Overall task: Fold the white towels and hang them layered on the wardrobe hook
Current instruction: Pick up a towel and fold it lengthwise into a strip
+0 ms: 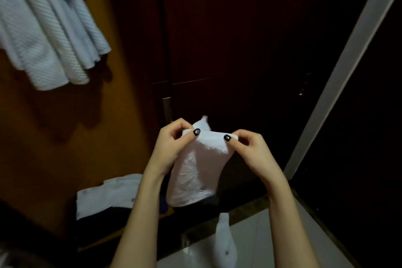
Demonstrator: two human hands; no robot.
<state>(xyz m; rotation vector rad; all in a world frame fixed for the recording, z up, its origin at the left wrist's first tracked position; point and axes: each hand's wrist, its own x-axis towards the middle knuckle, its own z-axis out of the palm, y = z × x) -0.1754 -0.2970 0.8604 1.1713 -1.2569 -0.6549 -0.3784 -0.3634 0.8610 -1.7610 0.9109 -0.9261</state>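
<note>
Pinching the towel [195,172] by its top edge, left hand [171,146] and right hand [250,148] each nip a corner, and it hangs before the dark door [239,39]. If either pinch slackens, that corner could drop and skew the fold. Low in the wardrobe [54,137], a white cloth [108,193] lies on dark clothes [104,222].

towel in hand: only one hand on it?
No, the left hand and right hand each pinch a top corner of the white towel.
</note>
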